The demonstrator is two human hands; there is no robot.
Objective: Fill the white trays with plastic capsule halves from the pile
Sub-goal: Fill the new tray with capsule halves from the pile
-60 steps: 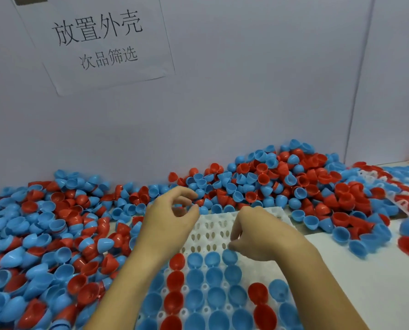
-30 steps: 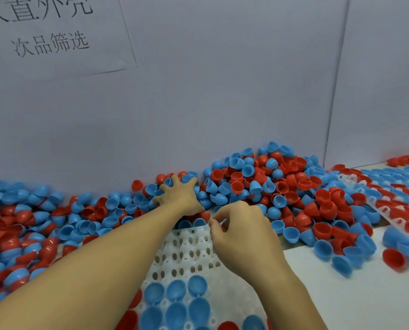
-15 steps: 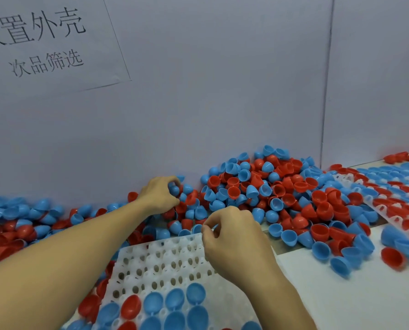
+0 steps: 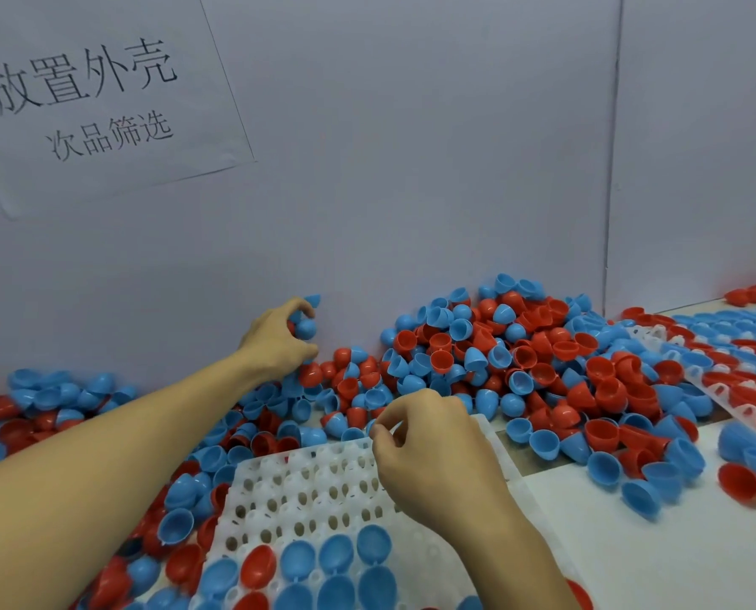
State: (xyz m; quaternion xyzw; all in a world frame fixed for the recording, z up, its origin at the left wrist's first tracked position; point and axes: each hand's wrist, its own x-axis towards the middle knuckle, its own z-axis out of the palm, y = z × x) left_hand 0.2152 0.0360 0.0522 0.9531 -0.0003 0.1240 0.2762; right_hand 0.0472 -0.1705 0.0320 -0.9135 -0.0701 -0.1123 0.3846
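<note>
- Capsule halves, blue ones (image 4: pixel 306 328), sit in the curled fingers of the left hand (image 4: pixel 275 341), which is reached out to the far side of the pile, close against the grey wall (image 4: pixel 411 147). At least two blue halves show in that grip, one poking out above the fingers.
- The right hand (image 4: pixel 429 451) hovers over the far edge of the near white tray (image 4: pixel 305 490), with thumb and forefinger pinched together. Whether anything is between them I can't make out.
- The halves look like small glossy plastic cups, rounded or slightly pointed at the closed end and open at the other, in bright red and sky blue.
- The pile (image 4: pixel 521 367) is heaped highest against the wall to the right of the left hand and spreads along the table on both sides of the tray.
- The near tray is white and slightly see-through, a grid of round sockets with holes. Its far rows stand bare; its nearer rows hold blue and red halves (image 4: pixel 336 552) seated dome up.
- A second white tray (image 4: pixel 719 380) lies at the right, also loaded with red and blue halves.
- Stray halves (image 4: pixel 640 499) lie on the pale tabletop (image 4: pixel 653 565) to the right.
- A paper sign (image 4: pixel 94 99) stuck on the wall reads "放置外壳" in large characters and "次品筛选" smaller beneath.
</note>
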